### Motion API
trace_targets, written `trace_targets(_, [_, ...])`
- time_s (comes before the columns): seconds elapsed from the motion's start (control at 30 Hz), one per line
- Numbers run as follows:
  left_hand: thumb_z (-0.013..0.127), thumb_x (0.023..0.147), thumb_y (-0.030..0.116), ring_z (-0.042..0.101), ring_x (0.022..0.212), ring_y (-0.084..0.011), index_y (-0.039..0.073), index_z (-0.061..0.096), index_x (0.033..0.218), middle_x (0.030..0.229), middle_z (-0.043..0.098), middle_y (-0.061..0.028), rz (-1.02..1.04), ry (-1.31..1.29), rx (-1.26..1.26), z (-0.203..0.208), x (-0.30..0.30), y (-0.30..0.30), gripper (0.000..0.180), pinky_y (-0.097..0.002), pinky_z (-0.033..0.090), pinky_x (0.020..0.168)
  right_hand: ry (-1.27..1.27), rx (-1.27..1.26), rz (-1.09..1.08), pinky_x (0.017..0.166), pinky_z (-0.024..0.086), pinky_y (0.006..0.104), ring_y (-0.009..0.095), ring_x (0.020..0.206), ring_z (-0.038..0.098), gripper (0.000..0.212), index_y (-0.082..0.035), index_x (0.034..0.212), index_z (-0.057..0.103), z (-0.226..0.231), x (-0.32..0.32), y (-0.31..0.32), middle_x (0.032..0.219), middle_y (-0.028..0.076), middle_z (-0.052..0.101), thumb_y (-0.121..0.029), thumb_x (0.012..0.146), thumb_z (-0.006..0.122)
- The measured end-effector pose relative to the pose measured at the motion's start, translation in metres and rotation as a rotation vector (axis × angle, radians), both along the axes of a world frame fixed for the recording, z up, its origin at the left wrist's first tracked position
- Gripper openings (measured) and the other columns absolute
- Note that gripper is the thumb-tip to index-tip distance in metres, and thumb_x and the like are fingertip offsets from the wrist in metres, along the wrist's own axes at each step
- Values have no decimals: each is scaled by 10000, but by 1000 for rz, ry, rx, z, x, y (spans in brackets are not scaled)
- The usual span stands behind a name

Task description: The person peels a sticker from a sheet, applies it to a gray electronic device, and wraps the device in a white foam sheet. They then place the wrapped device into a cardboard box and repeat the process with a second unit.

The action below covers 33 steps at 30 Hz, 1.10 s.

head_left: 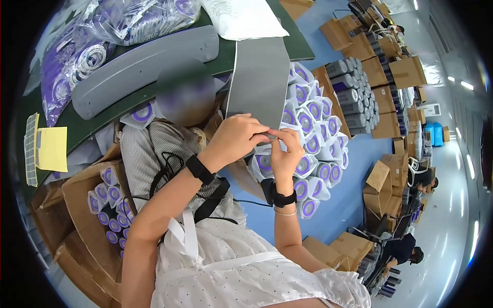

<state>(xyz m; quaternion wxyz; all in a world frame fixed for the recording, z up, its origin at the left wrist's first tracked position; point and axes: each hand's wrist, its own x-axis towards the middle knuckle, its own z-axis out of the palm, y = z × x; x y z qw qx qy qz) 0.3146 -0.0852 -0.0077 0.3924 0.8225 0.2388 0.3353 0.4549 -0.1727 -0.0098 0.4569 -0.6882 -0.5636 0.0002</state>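
Observation:
A long grey sheet (259, 77) with a pale edge hangs over the dark green table's edge toward me. At its near end, my left hand (236, 136) lies across the corner, thumb and fingers closed on it. My right hand (286, 151) pinches the same end, its fingertips meeting those of the left. The fingers cover the exact spot they grip. Beneath the sheet's far end lies a white plastic bag (244, 18). Beside the sheet stand many cylinders (305, 123) with purple rings, wrapped in white film.
On the green table (295, 38) lie a curved grey plastic part (146, 69) and clear bags of purple parts (77, 66). A yellow note (52, 149) hangs at its edge. An open carton (77, 205) of cylinders stands at left. Stacked cartons (387, 185) and a seated person (403, 249) are at right.

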Motion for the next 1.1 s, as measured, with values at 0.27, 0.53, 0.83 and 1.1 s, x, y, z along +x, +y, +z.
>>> trace_targets(0.27, [688,811,228,625,731,-288,63,721,894,786,677,-97,-6,-61,-108,-6,10,-3,188,-471,374,1051,40,12,7,700,469,312,232,783,592,218,-40,823,706,1,9,-8,767,99,609,101,668,648])
trace_targets(0.53, [655,838,246,626,720,-278,94,727,813,751,665,-76,16,2,-68,1,9,-2,170,-476,435,951,222,11,26,736,472,251,142,805,578,225,1,905,651,-13,11,-16,898,69,610,113,712,683])
trace_targets(0.83, [703,794,101,623,812,-238,86,681,800,801,671,-41,880,-344,324,28,-99,26,27,-350,448,760,616,144,-76,694,440,203,78,739,542,198,-31,897,580,-30,43,-34,847,14,588,120,780,634])
trace_targets(1.1, [776,732,99,596,971,-222,112,762,875,895,675,3,1455,-17,704,12,-251,48,145,-367,425,910,767,200,-95,813,449,239,93,828,554,179,-49,941,563,-27,56,-27,879,22,609,51,831,663])
